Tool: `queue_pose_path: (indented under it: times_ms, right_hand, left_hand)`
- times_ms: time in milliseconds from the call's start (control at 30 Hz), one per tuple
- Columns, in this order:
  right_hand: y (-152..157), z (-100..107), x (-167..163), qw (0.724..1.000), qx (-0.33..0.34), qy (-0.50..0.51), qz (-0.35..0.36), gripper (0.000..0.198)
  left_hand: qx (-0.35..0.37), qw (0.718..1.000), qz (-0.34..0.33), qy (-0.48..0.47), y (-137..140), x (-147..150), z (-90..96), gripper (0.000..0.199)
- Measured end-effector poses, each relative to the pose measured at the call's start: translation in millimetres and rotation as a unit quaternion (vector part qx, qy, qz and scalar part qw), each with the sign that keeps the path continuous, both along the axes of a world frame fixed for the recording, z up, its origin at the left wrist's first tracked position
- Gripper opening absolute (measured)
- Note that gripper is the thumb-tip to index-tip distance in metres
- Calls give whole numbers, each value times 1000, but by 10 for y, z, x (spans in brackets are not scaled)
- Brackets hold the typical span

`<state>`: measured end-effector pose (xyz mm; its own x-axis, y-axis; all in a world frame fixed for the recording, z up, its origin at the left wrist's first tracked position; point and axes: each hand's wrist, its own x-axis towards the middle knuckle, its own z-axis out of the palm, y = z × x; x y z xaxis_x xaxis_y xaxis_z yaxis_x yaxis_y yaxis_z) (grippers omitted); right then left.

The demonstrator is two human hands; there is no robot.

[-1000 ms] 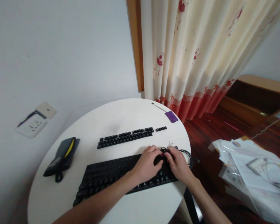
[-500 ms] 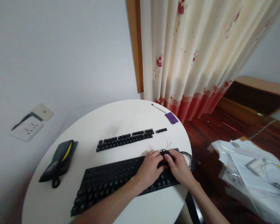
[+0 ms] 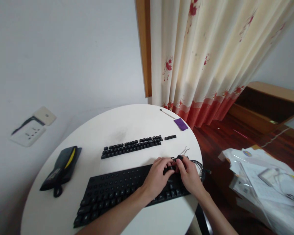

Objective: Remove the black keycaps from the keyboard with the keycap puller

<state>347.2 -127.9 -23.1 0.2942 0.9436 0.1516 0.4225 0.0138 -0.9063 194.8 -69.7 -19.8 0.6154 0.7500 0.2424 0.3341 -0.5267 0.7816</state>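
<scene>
A black keyboard (image 3: 127, 182) lies on the white round table (image 3: 134, 120); its upper rows are bare of keycaps, while the nearer rows still carry theirs. Over its right end, my right hand (image 3: 189, 174) pinches the black handle of a keycap puller (image 3: 185, 150), whose two thin wire prongs point away from me. My left hand (image 3: 159, 174) is beside it, fingers curled and closed around something small and black that I cannot make out. Beyond the keyboard, removed keycaps (image 3: 132, 147) stand in rows, with a short separate row (image 3: 170, 137) at the right.
A black cable (image 3: 199, 168) bunches at the table's right edge. A small brush (image 3: 167, 113) and a purple packet (image 3: 180, 124) lie at the far right. On the left is a black and yellow pouch (image 3: 61, 168). Plastic-wrapped papers (image 3: 267, 182) stand right of the table.
My right hand has shifted slightly, and the puller's prongs have swung to the right. The fingers of both hands have drawn a little apart. The keycap rows look the same.
</scene>
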Motion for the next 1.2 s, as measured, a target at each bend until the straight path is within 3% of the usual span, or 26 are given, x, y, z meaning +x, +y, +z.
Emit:
queue_pose_path:
  times_ms: [100,300,567,700,867,1000,1200]
  right_hand:
    - [3,9,-2,1000,4,23,10,30]
    - [-5,-11,14,998,31,52,19,29]
    - [-23,-10,22,999,39,21,10,30]
    - [-26,14,19,998,29,48,-5,33]
    - [-16,12,22,997,19,75,-11,40]
    - [-21,0,25,998,18,65,-19,43]
    - [-34,8,25,998,15,59,-14,45]
  left_hand:
    - [23,1000,9,-14,-17,-17,3,31]
    - [165,985,-45,38,-56,-22,52,19]
    - [248,966,-36,67,-139,-23,86,25]
    - [219,975,-7,26,-71,-42,203,17]
    - [171,977,111,69,393,-16,301,14]
    - [172,966,119,149,750,94,187,15]
    - [168,963,128,168,930,252,-25,16]
